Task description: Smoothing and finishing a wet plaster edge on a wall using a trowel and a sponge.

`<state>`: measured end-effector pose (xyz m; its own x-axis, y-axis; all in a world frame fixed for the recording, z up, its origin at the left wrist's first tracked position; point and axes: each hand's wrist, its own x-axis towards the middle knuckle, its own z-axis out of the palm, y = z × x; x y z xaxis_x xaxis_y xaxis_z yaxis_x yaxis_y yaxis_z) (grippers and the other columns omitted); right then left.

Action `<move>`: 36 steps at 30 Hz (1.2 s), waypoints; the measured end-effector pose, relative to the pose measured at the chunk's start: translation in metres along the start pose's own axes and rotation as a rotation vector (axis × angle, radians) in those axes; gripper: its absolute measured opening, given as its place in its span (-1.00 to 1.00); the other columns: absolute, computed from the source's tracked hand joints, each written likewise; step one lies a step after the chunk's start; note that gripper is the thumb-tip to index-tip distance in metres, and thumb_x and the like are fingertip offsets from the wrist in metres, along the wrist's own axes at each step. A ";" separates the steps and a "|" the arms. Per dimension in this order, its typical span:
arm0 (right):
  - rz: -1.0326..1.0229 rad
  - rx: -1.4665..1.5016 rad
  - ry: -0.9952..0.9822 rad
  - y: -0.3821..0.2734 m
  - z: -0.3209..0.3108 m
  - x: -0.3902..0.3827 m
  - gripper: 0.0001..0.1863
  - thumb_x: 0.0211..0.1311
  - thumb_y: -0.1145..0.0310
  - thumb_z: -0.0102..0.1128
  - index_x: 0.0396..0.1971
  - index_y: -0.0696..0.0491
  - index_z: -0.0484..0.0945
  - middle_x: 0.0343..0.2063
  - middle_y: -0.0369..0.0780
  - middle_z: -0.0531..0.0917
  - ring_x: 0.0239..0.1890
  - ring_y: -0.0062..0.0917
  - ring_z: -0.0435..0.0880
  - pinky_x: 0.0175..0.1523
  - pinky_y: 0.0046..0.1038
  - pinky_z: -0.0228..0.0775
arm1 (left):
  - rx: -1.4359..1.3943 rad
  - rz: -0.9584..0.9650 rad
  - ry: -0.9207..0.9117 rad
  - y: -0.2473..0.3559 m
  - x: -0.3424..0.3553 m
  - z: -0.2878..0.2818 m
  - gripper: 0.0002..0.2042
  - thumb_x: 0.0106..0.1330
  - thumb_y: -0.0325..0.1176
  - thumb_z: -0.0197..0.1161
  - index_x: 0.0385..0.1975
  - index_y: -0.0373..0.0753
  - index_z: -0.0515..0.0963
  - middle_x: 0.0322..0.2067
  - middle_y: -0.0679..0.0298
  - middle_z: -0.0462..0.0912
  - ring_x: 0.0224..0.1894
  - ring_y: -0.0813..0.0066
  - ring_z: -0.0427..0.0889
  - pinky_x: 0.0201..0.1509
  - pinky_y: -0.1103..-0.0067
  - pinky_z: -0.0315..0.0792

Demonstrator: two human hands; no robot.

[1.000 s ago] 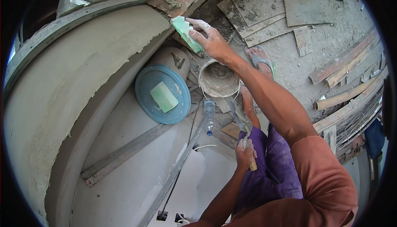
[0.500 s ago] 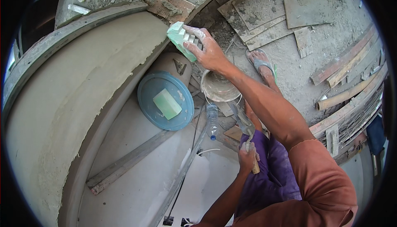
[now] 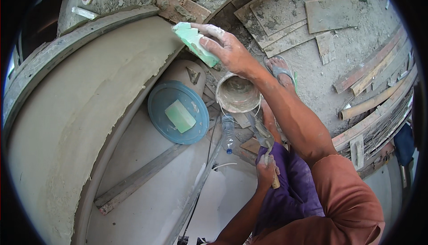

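Note:
A pale green foam block (image 3: 196,45) with a notched edge is gripped in my right hand (image 3: 225,51), whose fingers and thumb are dusted white. It is at the far end of the curved plastered surface (image 3: 89,89), close to its rough edge; whether they touch I cannot tell. Down by my lap, my left hand (image 3: 266,171) is wrapped round the wooden handle of a trowel (image 3: 264,133), its metal blade pointing away from me. Between the hands stands a mortar-stained bucket (image 3: 238,93) with a wire handle.
A second green block (image 3: 180,115) rests on a round blue lid (image 3: 160,124). Beside it are a plastic bottle (image 3: 228,133) and a long wooden batten (image 3: 138,176). Boards (image 3: 334,15) and planks (image 3: 374,64) lie on the dusty floor at right. A sandalled foot (image 3: 280,70) is near the bucket.
My right hand has shifted slightly left and tilted the green block, so its stepped face is now hidden. My left hand still holds the trowel in about the same place.

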<state>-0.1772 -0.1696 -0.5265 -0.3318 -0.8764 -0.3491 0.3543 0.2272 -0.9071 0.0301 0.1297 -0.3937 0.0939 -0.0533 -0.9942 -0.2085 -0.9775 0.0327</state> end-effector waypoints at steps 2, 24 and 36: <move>0.070 0.360 0.059 -0.004 -0.018 0.004 -0.44 0.46 0.12 0.04 0.28 0.18 0.32 0.06 -0.22 0.53 0.05 -0.54 0.52 0.15 -0.49 0.34 | -0.003 0.006 -0.007 -0.001 -0.002 0.004 -0.84 0.47 -0.34 0.13 -0.31 -0.29 0.40 -0.64 0.35 0.40 -0.72 0.57 0.44 -0.67 0.57 0.39; 0.128 0.164 0.093 0.000 -0.020 0.002 -0.52 0.41 0.18 0.08 0.22 0.11 0.44 -0.12 -0.19 0.61 -0.09 -0.58 0.52 0.05 -0.52 0.36 | -0.026 0.025 -0.012 -0.002 -0.001 0.010 -0.81 0.48 -0.32 0.09 -0.34 -0.30 0.39 -0.68 0.33 0.39 -0.73 0.55 0.45 -0.66 0.56 0.38; 0.070 -0.170 0.090 0.015 0.012 0.033 -0.53 0.42 0.17 0.08 0.18 0.17 0.47 -0.08 -0.06 0.65 -0.06 -0.47 0.58 0.11 -0.47 0.38 | 0.058 0.109 0.024 -0.006 -0.012 0.047 -0.81 0.48 -0.34 0.10 -0.37 -0.28 0.36 -0.64 0.33 0.39 -0.74 0.53 0.45 -0.69 0.55 0.41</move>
<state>-0.1721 -0.2009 -0.5490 -0.3907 -0.8164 -0.4252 0.2294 0.3609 -0.9039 -0.0159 0.1462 -0.3871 0.0908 -0.1645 -0.9822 -0.2747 -0.9521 0.1341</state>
